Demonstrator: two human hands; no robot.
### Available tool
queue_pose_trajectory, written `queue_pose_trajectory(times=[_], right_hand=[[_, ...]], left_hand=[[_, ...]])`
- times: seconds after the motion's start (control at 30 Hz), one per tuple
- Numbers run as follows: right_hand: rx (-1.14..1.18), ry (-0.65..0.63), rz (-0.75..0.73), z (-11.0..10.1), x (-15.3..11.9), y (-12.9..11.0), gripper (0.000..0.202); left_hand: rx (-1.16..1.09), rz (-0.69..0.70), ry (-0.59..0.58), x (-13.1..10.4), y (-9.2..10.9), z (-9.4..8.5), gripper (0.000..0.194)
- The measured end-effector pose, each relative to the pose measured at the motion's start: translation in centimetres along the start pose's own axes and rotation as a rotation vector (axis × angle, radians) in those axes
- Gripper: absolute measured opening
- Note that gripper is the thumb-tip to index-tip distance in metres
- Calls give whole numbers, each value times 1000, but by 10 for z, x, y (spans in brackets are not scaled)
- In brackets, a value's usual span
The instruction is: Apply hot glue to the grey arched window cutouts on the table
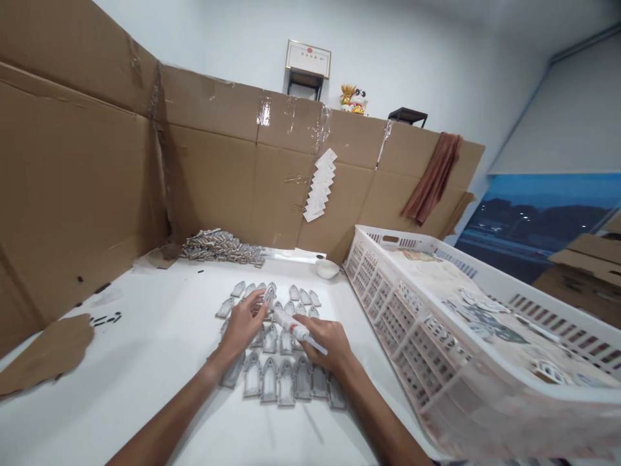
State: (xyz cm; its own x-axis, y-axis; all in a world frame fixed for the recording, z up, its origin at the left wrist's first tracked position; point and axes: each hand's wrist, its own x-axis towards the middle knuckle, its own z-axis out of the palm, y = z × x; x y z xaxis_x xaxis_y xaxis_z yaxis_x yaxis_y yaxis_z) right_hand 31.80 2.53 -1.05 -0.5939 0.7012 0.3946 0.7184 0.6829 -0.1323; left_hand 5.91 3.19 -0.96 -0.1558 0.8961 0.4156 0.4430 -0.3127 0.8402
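My left hand [247, 318] pinches a small grey arched piece [270, 294] between thumb and fingers, raised over the rows. My right hand [326, 340] is wrapped round a white tube [294, 325] with red marks; its tip points up and left toward that piece. Beneath and around both hands, several similar arched pieces [286, 383] lie in rows on the white table [204, 424]. Parts of the middle rows are hidden by my hands.
At the right stands a large white plastic crate [388, 323] holding flat parts. A heap of grey pieces [220, 248] and a small white bowl [326, 268] lie before the cardboard wall [218, 175]. Torn cardboard [46, 353] and black bits [107, 318] are at left.
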Motion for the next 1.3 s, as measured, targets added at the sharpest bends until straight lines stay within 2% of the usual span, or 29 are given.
queue_pose_trajectory(times=[0.07, 0.13, 0.23, 0.33, 0.4, 0.47, 0.57, 0.63, 0.73, 0.83, 0.93, 1.17, 1.3], right_hand=[[-64, -25, 57, -3, 1, 3, 51], [-61, 29, 141, -4, 1, 10, 48], [44, 209, 242, -1, 0, 24, 33], [143, 382, 297, 6, 1, 37, 27], [172, 453, 304, 10, 4, 44, 27], [173, 473, 313, 14, 6, 49, 27], [190, 484, 339, 16, 7, 52, 30], [214, 481, 345, 16, 7, 51, 33], [259, 477, 347, 15, 7, 49, 36], [294, 495, 349, 13, 8, 48, 39], [302, 489, 362, 11, 9, 47, 41], [272, 431, 421, 2, 8, 41, 45], [261, 407, 452, -2, 8, 41, 48]], left_hand=[[25, 0, 19, 1, 4, -3, 54], [30, -20, 39, 1, 7, -7, 53], [16, -67, 74, 5, 4, -13, 53], [63, -85, 59, 18, -9, -11, 52], [144, -50, 1, 36, -19, -5, 46], [265, -39, -102, 60, -23, 6, 41], [446, -62, -225, 96, -21, 26, 42], [489, -95, -262, 117, -20, 40, 44], [537, -125, -290, 136, -23, 58, 42], [577, -103, -325, 141, -26, 67, 35], [613, -58, -372, 139, -24, 63, 26], [773, 12, -404, 136, -18, 33, 24], [793, -9, -402, 139, -23, 31, 29]])
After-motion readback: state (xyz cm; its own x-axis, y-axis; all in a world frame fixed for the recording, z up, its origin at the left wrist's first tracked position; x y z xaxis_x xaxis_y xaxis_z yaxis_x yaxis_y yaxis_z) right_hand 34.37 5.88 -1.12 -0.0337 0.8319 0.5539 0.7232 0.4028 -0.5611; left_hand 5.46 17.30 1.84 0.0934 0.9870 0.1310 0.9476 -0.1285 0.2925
